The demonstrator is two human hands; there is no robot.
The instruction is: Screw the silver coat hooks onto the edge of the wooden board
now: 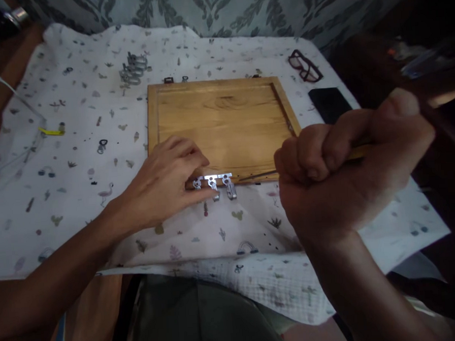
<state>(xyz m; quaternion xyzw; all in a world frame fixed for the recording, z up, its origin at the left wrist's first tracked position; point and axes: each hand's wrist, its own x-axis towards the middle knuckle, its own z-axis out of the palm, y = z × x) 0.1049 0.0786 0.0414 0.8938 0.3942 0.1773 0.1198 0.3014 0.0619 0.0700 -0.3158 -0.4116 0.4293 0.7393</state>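
A wooden board with a raised frame point(221, 125) lies on the patterned cloth. On its near edge sits a shiny metal bracket point(211, 178) with three hooked or looped parts hanging over the side. My left hand point(170, 178) rests on the board's near left corner, its fingers closed on the bracket's left end. My right hand point(337, 164) is a fist around a screwdriver-like tool point(260, 175), with a bit of yellow handle showing. The tool's thin shaft points left, its tip close to the board's near edge, right of the bracket; contact cannot be made out.
Several similar metal pieces point(132, 68) lie behind the board at left. Red-framed glasses point(305, 66) and a dark flat object point(330, 104) lie at right. A white cable with a yellow tag point(52, 131) crosses the cloth point(76, 199) at left.
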